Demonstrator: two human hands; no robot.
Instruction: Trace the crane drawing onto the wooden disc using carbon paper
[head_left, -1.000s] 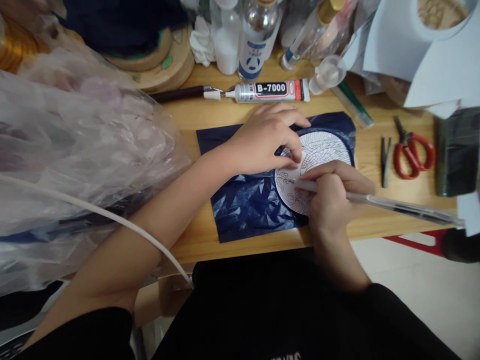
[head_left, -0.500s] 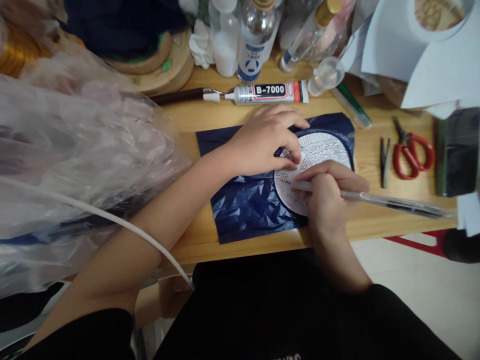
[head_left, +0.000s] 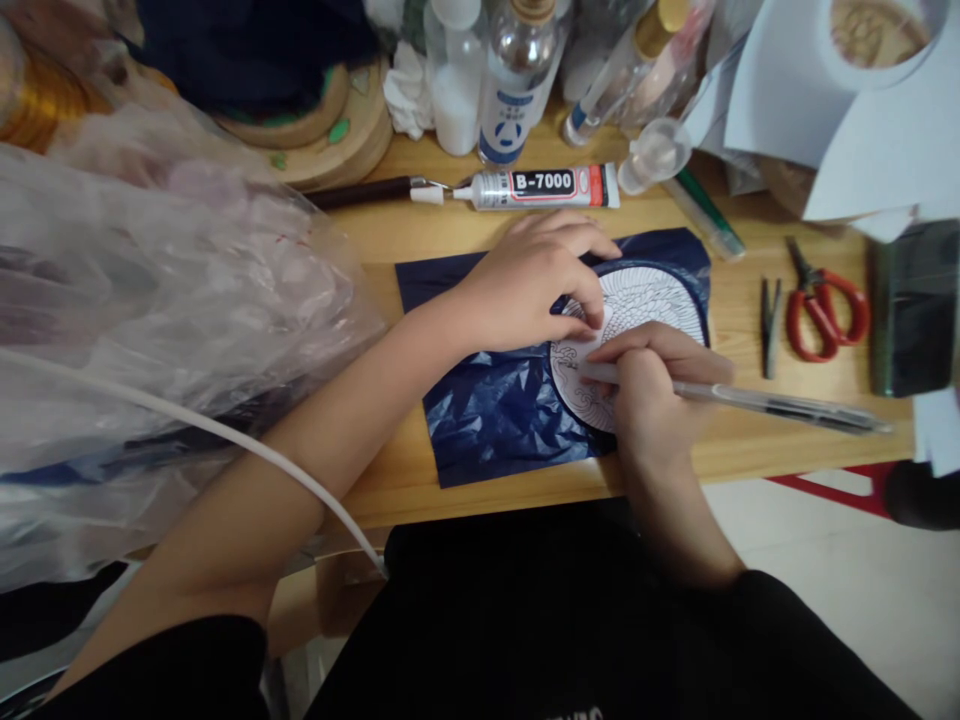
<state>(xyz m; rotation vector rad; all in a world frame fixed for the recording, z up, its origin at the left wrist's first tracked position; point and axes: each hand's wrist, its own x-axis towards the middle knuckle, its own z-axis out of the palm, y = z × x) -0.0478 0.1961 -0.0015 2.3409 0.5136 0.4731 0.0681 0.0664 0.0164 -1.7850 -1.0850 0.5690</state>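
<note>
A round white sheet printed with a black line pattern (head_left: 652, 295) lies on dark blue, crinkled carbon-like paper (head_left: 502, 420), a dark ring showing round its edge. My left hand (head_left: 540, 275) rests on the sheet's left side, its fingers spread and bent, fingertips touching the pattern. In my right hand (head_left: 652, 385) is a clear-barrelled pen (head_left: 780, 405), gripped between thumb and fingers. The pen's tip end points left onto the lower left of the pattern, and its back end sticks out to the right. Part of the pattern is hidden beneath both hands.
Behind my hands lie a B-7000 glue tube (head_left: 544, 187) and a dark-handled tool (head_left: 367, 192). Right of the sheet are red-handled snips (head_left: 825, 315), tweezers (head_left: 770, 328) and a dark box (head_left: 915, 305). Plastic bags (head_left: 172, 270) crowd the left; bottles (head_left: 517, 85) stand behind. A white cable (head_left: 225, 430) crosses my left forearm.
My right hand and the pen have shifted very slightly, the pen's back end moving a little left. My left hand stays in place on the sheet.
</note>
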